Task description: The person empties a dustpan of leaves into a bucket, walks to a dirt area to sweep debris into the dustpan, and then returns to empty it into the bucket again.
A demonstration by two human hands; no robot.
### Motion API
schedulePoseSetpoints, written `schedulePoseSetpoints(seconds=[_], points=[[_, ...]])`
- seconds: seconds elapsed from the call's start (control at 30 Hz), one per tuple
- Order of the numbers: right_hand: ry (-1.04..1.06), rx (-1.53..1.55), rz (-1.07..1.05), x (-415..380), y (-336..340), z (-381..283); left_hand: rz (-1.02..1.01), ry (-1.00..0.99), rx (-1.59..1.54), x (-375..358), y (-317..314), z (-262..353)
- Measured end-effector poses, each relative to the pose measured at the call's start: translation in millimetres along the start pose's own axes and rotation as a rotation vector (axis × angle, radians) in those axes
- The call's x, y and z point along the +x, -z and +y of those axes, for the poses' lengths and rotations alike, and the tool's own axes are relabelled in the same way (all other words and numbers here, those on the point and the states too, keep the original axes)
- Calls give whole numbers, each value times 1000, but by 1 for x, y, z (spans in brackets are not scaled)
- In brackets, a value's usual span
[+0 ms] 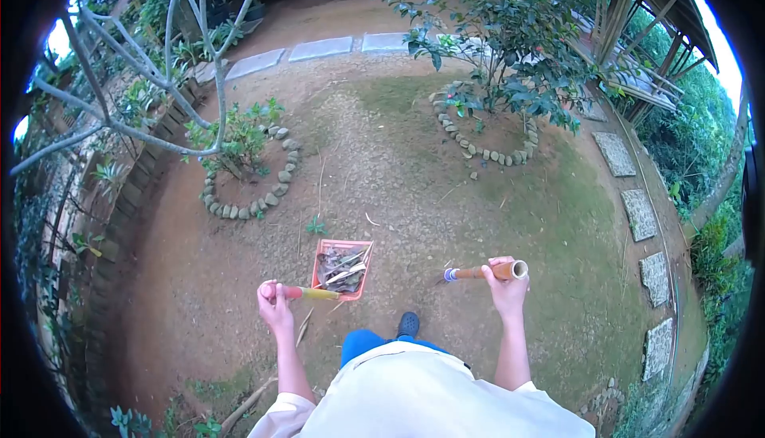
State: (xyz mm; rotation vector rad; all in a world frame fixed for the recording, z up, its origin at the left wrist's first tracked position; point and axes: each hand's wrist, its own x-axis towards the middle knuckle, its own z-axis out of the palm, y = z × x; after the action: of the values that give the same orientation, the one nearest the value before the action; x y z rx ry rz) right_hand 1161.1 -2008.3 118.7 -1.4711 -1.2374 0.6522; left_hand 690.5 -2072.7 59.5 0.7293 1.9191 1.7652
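Note:
My left hand [275,308] is closed around a handle [317,293], reddish at the grip and yellow-green further along. The handle's far end meets the near edge of an orange dustpan [366,277], which looks like a shallow plastic basket. Dry leaves [344,269] and pale strips lie inside it. On the other side, my right hand [508,286] grips a brown bamboo-handled broom [470,273]. Its hollow top end points up at me, and a pale blue-white binding shows lower down. The broom's head is mostly hidden by foreshortening.
Bare, partly mossy soil surrounds my dark shoe [408,324]. Two stone rings [271,198] [498,156] enclose a small shrub [239,143] and a leafy bush [510,47]. Bare branches [171,87] reach in at left. Paving slabs [655,278] line the right side.

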Motion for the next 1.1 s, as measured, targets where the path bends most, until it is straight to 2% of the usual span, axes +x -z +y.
schedulePoseSetpoints(seconds=[0.13, 0.37, 0.43, 0.67, 0.83, 0.93, 0.97, 1.1], points=[[24, 18, -37, 71, -29, -3, -4, -68, 30, 49, -52, -11], [20, 93, -33, 193, -102, 7, -2, -5, -12, 142, -157, 2], [27, 76, -47, 234, -131, 7, -15, -53, -5, 181, -186, -9], [52, 39, -115, 379, -252, -8, -15, -14, 34, 323, -289, -15], [62, 31, -159, 464, -329, -32, -85, -25, 56, 411, -356, 10], [151, 24, -184, 510, -370, -50, -117, -134, 102, 464, -395, 26], [175, 29, -197, 527, -384, -53, -138, -93, 63, 484, -407, 26], [191, 54, -241, 605, -442, -50, -145, -147, 139, 547, -458, 41]])
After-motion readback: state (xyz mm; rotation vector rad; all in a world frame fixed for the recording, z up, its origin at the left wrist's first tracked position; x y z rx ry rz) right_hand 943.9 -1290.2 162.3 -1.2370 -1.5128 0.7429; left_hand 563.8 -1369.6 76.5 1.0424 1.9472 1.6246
